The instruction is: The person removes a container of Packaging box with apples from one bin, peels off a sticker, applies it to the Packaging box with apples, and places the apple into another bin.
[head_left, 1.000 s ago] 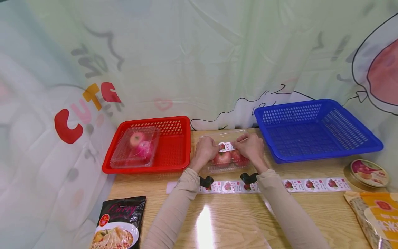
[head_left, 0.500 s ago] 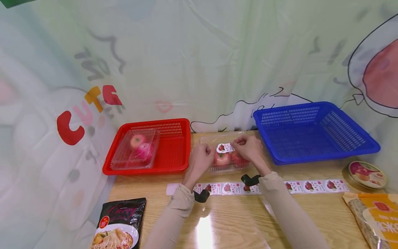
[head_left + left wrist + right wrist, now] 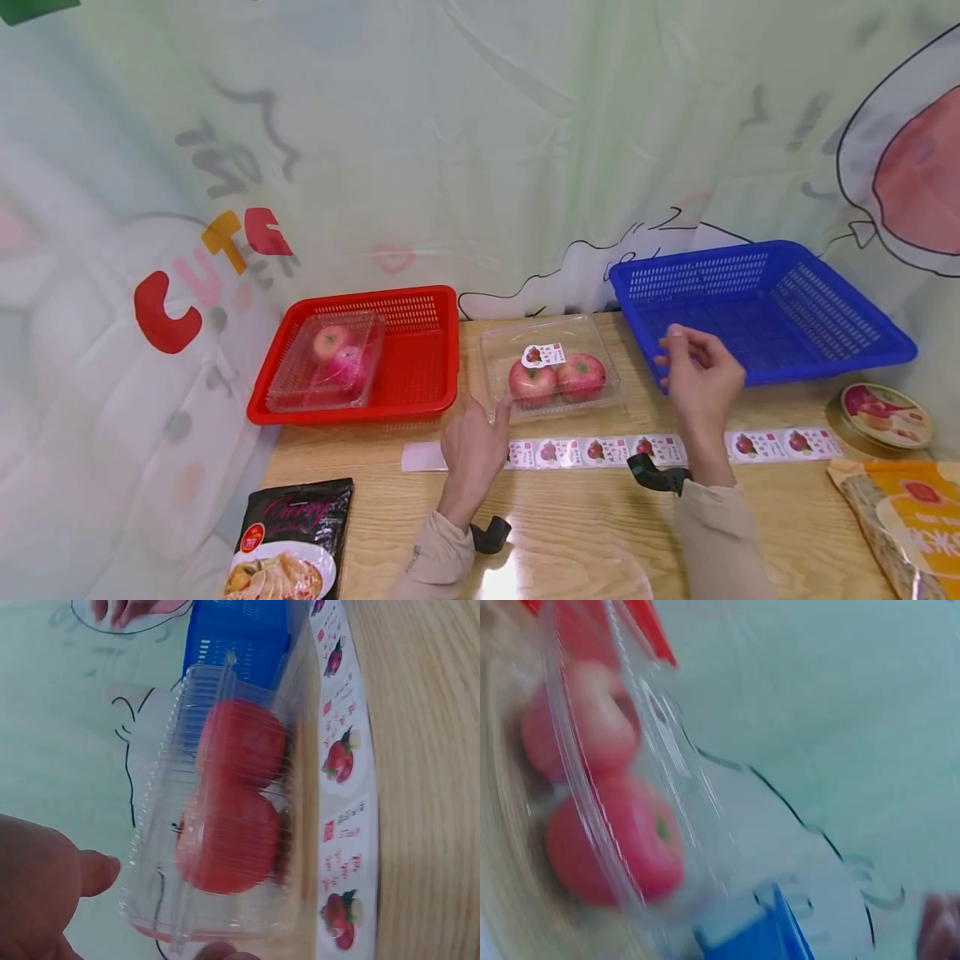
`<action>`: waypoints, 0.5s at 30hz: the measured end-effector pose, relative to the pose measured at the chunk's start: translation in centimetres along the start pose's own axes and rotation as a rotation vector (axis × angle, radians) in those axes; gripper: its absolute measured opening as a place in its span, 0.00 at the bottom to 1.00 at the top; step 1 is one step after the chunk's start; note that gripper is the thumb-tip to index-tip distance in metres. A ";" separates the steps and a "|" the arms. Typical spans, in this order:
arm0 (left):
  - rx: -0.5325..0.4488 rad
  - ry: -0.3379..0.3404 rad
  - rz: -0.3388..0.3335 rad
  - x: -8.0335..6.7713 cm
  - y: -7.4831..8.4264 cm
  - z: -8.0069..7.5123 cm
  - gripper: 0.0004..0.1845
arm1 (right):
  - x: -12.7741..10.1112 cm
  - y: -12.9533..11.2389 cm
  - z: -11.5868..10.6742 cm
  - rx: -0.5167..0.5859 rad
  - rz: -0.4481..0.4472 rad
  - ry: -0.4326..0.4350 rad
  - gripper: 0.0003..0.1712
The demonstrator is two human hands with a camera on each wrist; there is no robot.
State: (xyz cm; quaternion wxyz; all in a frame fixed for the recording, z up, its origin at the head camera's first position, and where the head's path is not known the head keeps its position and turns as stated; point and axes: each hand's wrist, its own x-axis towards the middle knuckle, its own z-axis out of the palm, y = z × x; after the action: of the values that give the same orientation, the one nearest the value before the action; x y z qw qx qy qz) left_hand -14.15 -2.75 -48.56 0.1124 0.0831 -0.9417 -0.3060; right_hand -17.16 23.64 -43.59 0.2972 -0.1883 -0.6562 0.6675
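A clear plastic clamshell box (image 3: 581, 337), lid down, sits on the table between two baskets. Two red apples (image 3: 582, 377) lie inside, and a white apple-print label (image 3: 542, 356) is on the lid. My left hand (image 3: 476, 443) is at the box's near left corner, thumb extended and nothing in its grasp. In the left wrist view a fingertip (image 3: 217, 951) shows right at the box's end. Off to the right, my right hand (image 3: 701, 375) is raised in front of the blue basket (image 3: 765, 312), fingers loosely bent and holding nothing.
A strip of label stickers (image 3: 600, 452) runs across the table before the box. At left, a red basket (image 3: 416, 358) holds another clear box (image 3: 300, 379) of fruit. A black curry packet (image 3: 292, 533), a round tin (image 3: 888, 419) and a yellow bag (image 3: 918, 517) flank the work area.
Both hands have let go of the label, which now lies on the lid. The left hand has drawn back toward the person; the right hand has moved right, away from the box.
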 end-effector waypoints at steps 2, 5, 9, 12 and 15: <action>-0.035 -0.012 -0.048 -0.1 -0.2 0.3 0.33 | 0.3 0.1 -1.4 0.155 0.023 0.155 0.08; -0.087 -0.043 -0.113 -0.3 -0.4 0.8 0.35 | 1.0 0.4 -3.3 0.320 0.108 0.314 0.10; -0.137 -0.074 -0.162 -0.3 -0.8 1.6 0.41 | 1.8 1.0 -4.7 0.366 0.268 0.408 0.21; -0.328 -0.152 -0.225 -0.1 -0.9 1.8 0.44 | 2.4 1.7 -5.2 0.355 0.347 0.418 0.32; -0.625 -0.248 -0.325 0.1 -0.9 2.2 0.44 | 2.9 2.6 -5.7 0.356 0.407 0.381 0.42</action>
State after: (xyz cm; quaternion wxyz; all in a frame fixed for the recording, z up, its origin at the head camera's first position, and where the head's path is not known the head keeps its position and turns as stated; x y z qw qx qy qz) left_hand -14.73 -2.24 -50.85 -0.0327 0.1554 -0.7838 -0.6003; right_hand -16.08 29.90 -46.17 0.3035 -0.3823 -0.4108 0.7701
